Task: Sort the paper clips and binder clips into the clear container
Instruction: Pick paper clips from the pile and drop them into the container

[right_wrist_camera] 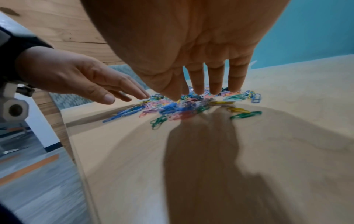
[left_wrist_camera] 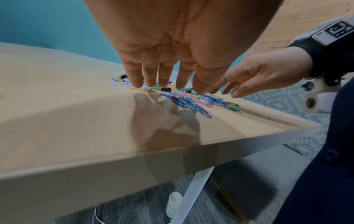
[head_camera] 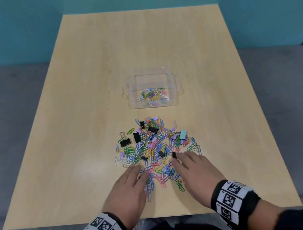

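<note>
The left hand (head_camera: 128,188) lies palm down over the near left edge of the pile of paper clips (head_camera: 156,150), its fingers (left_wrist_camera: 137,78) straight, slightly spread and holding nothing; the tips reach the clips, though whether they press on them I cannot tell. Between the two hands lies a loose drift of thin, coloured wire clips. The right hand (head_camera: 195,170) mirrors it on the near right edge, palm down, fingers (right_wrist_camera: 236,78) extended and apart, gripping nothing. A small black binder clip (head_camera: 174,154) sits just beside its fingertips. More black binder clips (head_camera: 125,142) and one pale blue lie scattered in the heap. Beyond the pile, apart from it, stands the clear container (head_camera: 152,88), a thin plastic tub with rounded corners, with some paper clips in it. All rest on a smooth, pale wood-grain table (head_camera: 134,43).
</note>
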